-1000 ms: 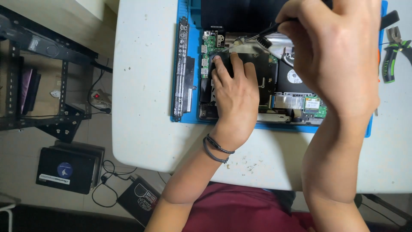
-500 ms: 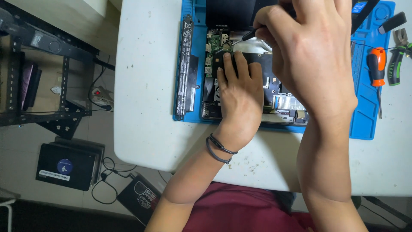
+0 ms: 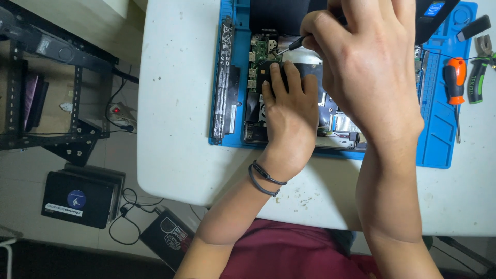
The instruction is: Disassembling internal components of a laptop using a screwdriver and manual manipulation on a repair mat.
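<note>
An opened laptop (image 3: pixel 258 111) lies bottom-up on a blue work mat (image 3: pixel 439 144), with its green circuit board (image 3: pixel 262 49) exposed. My left hand (image 3: pixel 289 113) presses flat on the laptop's black inner parts, fingers together; a dark cord bracelet is on its wrist. My right hand (image 3: pixel 369 72) is above and to the right, closed around a thin black screwdriver (image 3: pixel 294 43) whose tip points at the circuit board. My right hand hides most of the laptop's right half.
A long black battery (image 3: pixel 223 77) lies along the mat's left edge. An orange-handled screwdriver (image 3: pixel 455 85) and green-handled pliers (image 3: pixel 479 72) rest at the right. The white table (image 3: pixel 175 129) ends at the left; below stand a metal rack (image 3: pixel 31 103) and black devices (image 3: pixel 77 199) with cables.
The view has shifted, so the laptop and both hands sit further right and lower in the picture. My left hand stays flat on the laptop; my right hand keeps hold of the tool.
</note>
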